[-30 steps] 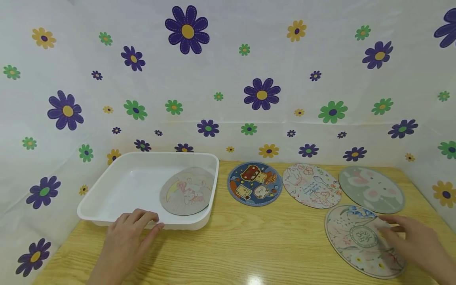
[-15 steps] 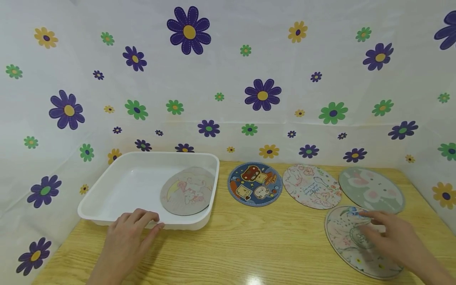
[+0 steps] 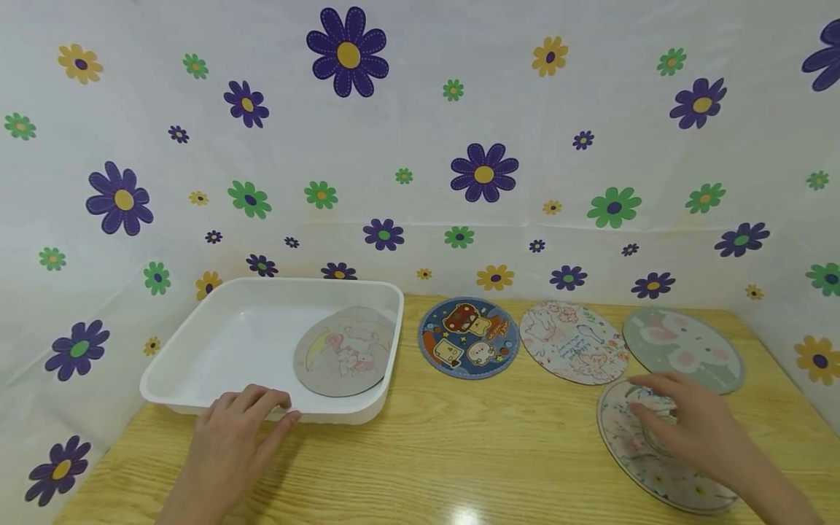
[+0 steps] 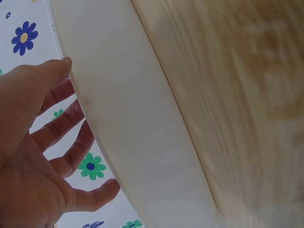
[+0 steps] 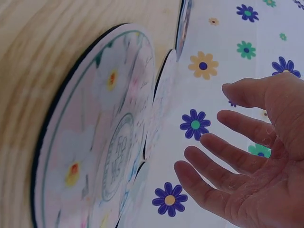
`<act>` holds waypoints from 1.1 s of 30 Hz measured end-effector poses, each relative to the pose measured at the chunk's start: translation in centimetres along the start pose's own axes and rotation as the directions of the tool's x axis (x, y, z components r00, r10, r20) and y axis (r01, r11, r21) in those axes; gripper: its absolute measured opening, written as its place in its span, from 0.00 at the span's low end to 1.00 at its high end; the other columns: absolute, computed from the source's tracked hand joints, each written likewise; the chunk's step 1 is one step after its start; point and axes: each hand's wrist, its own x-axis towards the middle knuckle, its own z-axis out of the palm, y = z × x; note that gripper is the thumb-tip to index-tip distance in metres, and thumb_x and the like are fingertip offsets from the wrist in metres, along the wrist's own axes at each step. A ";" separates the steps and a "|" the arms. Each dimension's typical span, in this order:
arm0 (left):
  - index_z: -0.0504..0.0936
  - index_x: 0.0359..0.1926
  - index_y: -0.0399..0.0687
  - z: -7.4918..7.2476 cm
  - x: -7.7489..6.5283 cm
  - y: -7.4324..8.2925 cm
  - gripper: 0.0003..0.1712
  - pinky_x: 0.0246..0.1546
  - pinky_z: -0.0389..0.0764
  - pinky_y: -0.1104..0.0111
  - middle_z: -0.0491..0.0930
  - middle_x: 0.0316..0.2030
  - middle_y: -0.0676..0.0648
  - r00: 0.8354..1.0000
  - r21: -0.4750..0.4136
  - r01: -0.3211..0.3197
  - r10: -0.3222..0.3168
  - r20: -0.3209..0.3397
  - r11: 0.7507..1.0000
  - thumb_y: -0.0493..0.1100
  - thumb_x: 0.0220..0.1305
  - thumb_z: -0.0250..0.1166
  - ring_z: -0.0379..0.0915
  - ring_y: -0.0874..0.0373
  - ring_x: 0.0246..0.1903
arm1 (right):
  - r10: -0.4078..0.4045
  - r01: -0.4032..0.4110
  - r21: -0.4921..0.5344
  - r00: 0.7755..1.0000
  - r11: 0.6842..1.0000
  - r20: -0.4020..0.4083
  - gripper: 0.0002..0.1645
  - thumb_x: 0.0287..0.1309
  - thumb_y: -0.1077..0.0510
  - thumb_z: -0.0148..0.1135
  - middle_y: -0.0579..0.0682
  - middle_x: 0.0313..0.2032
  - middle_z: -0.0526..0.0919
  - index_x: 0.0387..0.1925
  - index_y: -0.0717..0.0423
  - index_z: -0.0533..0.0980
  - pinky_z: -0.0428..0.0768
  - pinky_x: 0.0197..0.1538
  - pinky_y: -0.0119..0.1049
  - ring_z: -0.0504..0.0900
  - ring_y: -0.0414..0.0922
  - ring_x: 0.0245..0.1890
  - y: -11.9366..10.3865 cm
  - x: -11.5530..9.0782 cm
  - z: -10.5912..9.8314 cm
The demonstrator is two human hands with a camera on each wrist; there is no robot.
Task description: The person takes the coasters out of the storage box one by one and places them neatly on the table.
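Note:
In the head view my left hand [image 3: 230,441] rests its fingertips on the near rim of a white plastic tray [image 3: 197,350]; the left wrist view shows thumb and fingers meeting that rim. A round mouse pad [image 3: 344,354] with a pale cartoon print leans inside the tray's right end. My right hand [image 3: 695,423] hovers over a pink floral round mouse pad [image 3: 630,452], partly covering it. From the right wrist, that pad [image 5: 95,133] lies flat with a dark underside, and the spread fingers hold nothing.
Behind the floral pad, a blue cartoon mouse pad [image 3: 469,339], a white-and-pink one [image 3: 574,343] and a grey-green one [image 3: 689,350] lie in a row on the wooden table [image 3: 499,452]. A flower-printed white sheet [image 3: 420,124] stands at the back and sides.
My right hand has moved left across the floral mouse pad, from its right edge to above its middle. The left hand stays on the tray rim, and the pads have kept their places.

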 end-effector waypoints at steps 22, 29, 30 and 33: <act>0.84 0.38 0.59 0.0 -0.1 0.1 0.14 0.38 0.78 0.40 0.84 0.38 0.54 0.998 -0.014 0.041 -0.040 0.038 0.999 0.46 0.52 0.80 0.79 0.44 0.39 | -0.155 0.155 0.002 0.986 0.988 -0.058 0.21 0.56 0.58 0.75 0.58 0.50 0.85 0.52 0.56 0.83 0.85 0.39 0.46 0.87 0.56 0.45 -2.8 1.4 1.4; 0.84 0.38 0.58 0.0 -0.2 0.0 0.14 0.38 0.79 0.43 0.84 0.38 0.53 0.999 -0.011 0.025 -0.025 0.021 1.000 0.45 0.52 0.80 0.79 0.44 0.38 | -0.172 0.173 0.027 0.985 0.985 -0.022 0.22 0.58 0.56 0.74 0.58 0.52 0.85 0.54 0.57 0.82 0.85 0.43 0.51 0.86 0.57 0.48 -3.5 2.0 1.7; 0.84 0.38 0.57 0.0 -0.2 0.0 0.14 0.37 0.80 0.44 0.84 0.38 0.53 1.000 -0.011 0.021 -0.021 0.015 1.000 0.45 0.52 0.80 0.79 0.44 0.38 | -0.170 0.171 0.028 0.985 0.985 -0.018 0.22 0.58 0.56 0.74 0.58 0.52 0.85 0.54 0.57 0.82 0.85 0.43 0.52 0.86 0.58 0.49 -3.6 2.1 1.8; 0.84 0.38 0.57 0.0 -0.2 0.0 0.14 0.37 0.79 0.44 0.84 0.38 0.53 1.000 -0.012 0.019 -0.019 0.011 1.000 0.45 0.52 0.80 0.79 0.44 0.38 | -0.173 0.173 0.014 0.985 0.985 -0.018 0.22 0.58 0.55 0.74 0.59 0.53 0.85 0.53 0.56 0.83 0.85 0.46 0.57 0.85 0.60 0.51 -4.1 2.4 1.9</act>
